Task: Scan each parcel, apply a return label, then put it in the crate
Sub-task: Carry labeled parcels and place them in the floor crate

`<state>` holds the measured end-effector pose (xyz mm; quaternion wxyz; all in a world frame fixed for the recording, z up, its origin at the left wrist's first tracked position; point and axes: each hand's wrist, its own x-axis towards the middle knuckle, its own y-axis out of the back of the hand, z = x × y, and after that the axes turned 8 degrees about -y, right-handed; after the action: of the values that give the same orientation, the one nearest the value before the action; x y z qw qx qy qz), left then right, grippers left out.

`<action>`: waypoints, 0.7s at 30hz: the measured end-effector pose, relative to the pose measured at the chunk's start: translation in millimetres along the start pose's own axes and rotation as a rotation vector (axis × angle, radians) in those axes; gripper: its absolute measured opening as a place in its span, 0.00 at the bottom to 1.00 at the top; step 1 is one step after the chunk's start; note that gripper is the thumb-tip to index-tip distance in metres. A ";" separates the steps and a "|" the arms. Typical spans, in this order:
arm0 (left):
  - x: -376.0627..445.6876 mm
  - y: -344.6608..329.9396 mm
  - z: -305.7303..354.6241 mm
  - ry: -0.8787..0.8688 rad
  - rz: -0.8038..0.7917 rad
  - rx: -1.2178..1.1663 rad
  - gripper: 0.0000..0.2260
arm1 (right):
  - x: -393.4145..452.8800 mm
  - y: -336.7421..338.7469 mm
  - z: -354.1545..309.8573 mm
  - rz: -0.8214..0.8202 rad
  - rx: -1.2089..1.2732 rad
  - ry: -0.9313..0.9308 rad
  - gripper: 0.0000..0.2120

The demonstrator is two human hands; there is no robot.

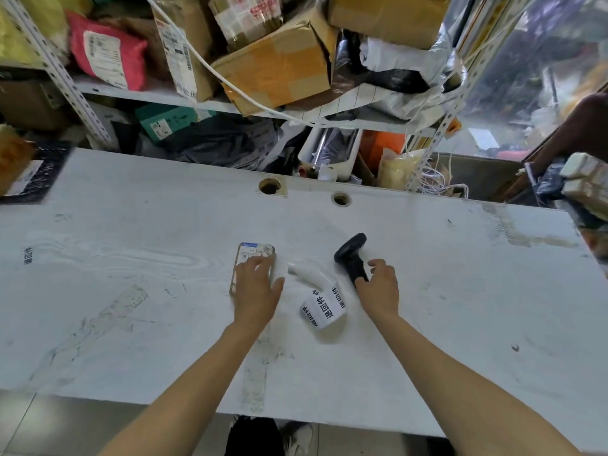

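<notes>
Glossy label roll (324, 307) lies between flat parcel (251, 258) and black scanner (350, 255).

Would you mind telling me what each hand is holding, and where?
The right hand touches the scanner at its handle; the left hand rests flat on the parcel.

Bright, even daylight (edges bowed, slightly blurred).

- The left hand (255, 287) covers the near half of the small parcel (253, 258); its label print is too small to read.
- The scanner (350, 255) grip's lower end is hidden behind the right hand (378, 284) fingers (362, 283).
- The worktop (131, 291) is cut off at both side edges.
</notes>
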<state>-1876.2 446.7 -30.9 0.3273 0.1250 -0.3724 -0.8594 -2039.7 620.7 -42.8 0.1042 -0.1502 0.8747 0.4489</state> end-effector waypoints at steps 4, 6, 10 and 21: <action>5.7 -29.7 45.5 -0.082 -0.387 -0.037 0.18 | -33.3 -8.8 13.2 -0.058 0.098 0.047 0.10; 6.3 -40.9 53.5 -0.052 -0.474 -0.020 0.19 | -42.7 -11.3 19.6 -0.113 0.104 0.091 0.07; 9.6 -47.8 49.7 -0.058 -0.436 -0.011 0.10 | -46.0 -12.3 23.7 -0.123 0.084 0.220 0.02; 3.4 -51.0 38.4 -0.026 -0.324 -0.314 0.09 | -46.3 -19.0 5.8 -0.102 0.129 0.308 0.06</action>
<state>-1920.3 491.9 -41.0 0.1956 0.1196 -0.2130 -0.9498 -1989.5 622.7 -45.8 0.0009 -0.2545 0.8985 0.3578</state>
